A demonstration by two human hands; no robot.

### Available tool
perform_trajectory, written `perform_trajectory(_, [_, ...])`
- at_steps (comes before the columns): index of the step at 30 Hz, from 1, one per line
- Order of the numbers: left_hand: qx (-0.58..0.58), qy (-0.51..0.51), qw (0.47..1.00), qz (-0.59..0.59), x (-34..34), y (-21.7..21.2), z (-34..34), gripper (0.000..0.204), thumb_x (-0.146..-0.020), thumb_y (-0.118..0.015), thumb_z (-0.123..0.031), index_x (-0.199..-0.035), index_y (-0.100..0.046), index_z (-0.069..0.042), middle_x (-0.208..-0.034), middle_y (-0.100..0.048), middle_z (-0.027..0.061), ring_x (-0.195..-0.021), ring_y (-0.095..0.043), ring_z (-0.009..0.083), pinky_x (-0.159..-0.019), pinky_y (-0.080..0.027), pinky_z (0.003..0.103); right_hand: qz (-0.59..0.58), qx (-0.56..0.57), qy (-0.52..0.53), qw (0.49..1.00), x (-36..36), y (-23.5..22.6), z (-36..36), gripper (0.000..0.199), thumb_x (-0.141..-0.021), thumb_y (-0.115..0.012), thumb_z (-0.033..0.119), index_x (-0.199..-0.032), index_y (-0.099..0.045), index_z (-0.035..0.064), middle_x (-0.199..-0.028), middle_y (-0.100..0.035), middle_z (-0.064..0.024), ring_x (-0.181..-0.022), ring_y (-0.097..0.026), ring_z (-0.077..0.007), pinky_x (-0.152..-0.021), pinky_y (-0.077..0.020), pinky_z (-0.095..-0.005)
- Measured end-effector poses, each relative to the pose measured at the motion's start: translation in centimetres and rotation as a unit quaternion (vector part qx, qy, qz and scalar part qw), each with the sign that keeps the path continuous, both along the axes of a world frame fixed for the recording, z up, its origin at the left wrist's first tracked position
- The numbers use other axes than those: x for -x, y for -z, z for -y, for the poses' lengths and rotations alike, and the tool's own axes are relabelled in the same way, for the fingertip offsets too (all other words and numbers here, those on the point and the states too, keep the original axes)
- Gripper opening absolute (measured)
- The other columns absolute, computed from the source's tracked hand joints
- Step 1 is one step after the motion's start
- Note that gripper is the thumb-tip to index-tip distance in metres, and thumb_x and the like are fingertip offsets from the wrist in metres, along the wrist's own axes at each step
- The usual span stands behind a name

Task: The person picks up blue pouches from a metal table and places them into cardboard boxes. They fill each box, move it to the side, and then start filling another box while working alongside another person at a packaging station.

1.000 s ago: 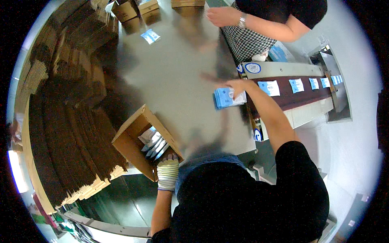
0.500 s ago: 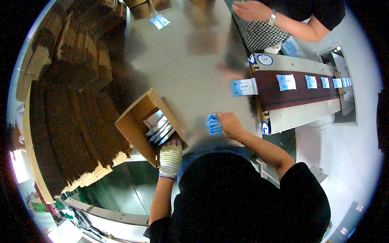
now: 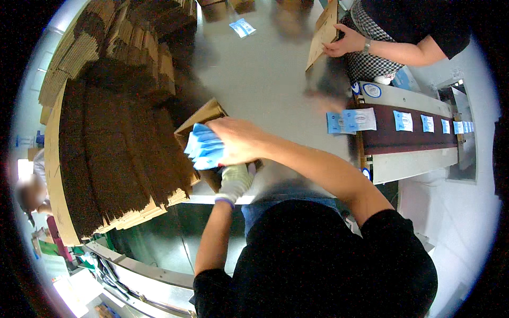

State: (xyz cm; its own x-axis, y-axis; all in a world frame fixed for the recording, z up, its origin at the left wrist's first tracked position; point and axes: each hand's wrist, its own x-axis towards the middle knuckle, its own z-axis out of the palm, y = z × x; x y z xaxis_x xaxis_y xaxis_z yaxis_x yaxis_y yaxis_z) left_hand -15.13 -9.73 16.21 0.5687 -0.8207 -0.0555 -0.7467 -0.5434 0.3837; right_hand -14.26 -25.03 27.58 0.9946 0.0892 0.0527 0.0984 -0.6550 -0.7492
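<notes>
Grey and smooth, the long work table [image 3: 254,79] runs away from the person, with tall stacks of flattened brown corrugated cardboard [image 3: 111,132] heaped along its left side. At the near edge of the table stands an open brown cardboard box [image 3: 204,119], tilted with its mouth toward the person. The right hand [image 3: 238,140] reaches across over this box, fingers curled around a stack of light blue flat packets [image 3: 204,148]; the packets stick out to the left of the palm and sit directly above the box opening, partly covering it. The left hand [image 3: 233,180], in a pale knitted work glove with a purple cuff, rests against the near side of the box just below the right wrist; whether its fingers clasp the box wall cannot be told, since the right hand hides them. To the right, a dark maroon conveyor belt [image 3: 403,138] with white side rails carries a row of similar blue and white packets [image 3: 403,121], and two more lie at its end on the table. At the far end of the belt another person's hand [image 3: 342,45] holds a flat cardboard sheet [image 3: 323,34] upright
</notes>
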Motion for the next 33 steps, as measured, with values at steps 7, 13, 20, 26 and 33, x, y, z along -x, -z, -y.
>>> perform_trajectory(7, [-0.198,0.039,0.945,-0.257,-7.4,2.1,5.1,0.046,-0.093,-0.027,-0.035,-0.132,-0.035,-0.011,-0.139,-0.032,0.0129,-0.126,-0.032,0.0215,-0.103,-0.026,0.035,-0.023,0.254,-0.034,0.966,-5.6,6.9,-0.9,0.048,-0.056,-0.071,0.013,-0.097,-0.052,-0.0018,-0.093,-0.059,-0.0182,-0.089,-0.057,-0.0313,-0.075,-0.0471,-0.041])
perform_trajectory(13, [-0.225,0.044,0.963,-0.139,-9.8,5.5,7.6,0.046,-0.092,-0.03,-0.036,-0.13,-0.039,-0.012,-0.136,-0.037,0.0141,-0.122,-0.038,0.0233,-0.102,-0.029,0.036,-0.049,0.256,-0.013,0.965,-8.0,5.7,0.2,0.053,-0.054,-0.073,0.012,-0.1,-0.05,-0.0021,-0.096,-0.057,-0.0177,-0.094,-0.055,-0.0305,-0.079,-0.0455,-0.0387])
perform_trajectory(20, [-0.185,0.056,0.978,-0.081,-10.8,6.7,6.6,0.045,-0.091,-0.034,-0.037,-0.127,-0.043,-0.012,-0.132,-0.042,0.0155,-0.118,-0.044,0.0254,-0.1,-0.033,0.037,-0.099,0.272,-0.027,0.957,-10.4,7.5,0.2,0.06,-0.055,-0.076,0.015,-0.106,-0.05,-0.0028,-0.102,-0.056,-0.0175,-0.095,-0.056,-0.031,-0.08,-0.0453,-0.04])
perform_trajectory(26, [-0.26,0.157,0.941,-0.147,-7.7,-0.1,5.4,0.04,-0.089,-0.039,-0.033,-0.12,-0.05,-0.011,-0.118,-0.053,0.0182,-0.105,-0.054,0.0301,-0.092,-0.041,0.041,-0.138,0.326,-0.05,0.934,-9.2,13.6,-0.8,0.05,-0.069,-0.064,0.012,-0.114,-0.048,-0.0004,-0.11,-0.056,-0.016,-0.1,-0.055,-0.0305,-0.081,-0.0456,-0.0388])
perform_trajectory(33, [-0.201,-0.026,0.977,-0.068,-7.7,-2.6,7.6,0.023,-0.08,-0.049,-0.021,-0.085,-0.06,-0.001,-0.082,-0.062,0.0217,-0.073,-0.061,0.0366,-0.069,-0.049,0.047,-0.273,0.223,-0.326,0.877,-0.6,28.2,-8.1,0.016,-0.072,-0.06,0.023,-0.077,-0.069,0.0106,-0.088,-0.067,-0.0063,-0.081,-0.064,-0.0261,-0.064,-0.052,-0.0422])
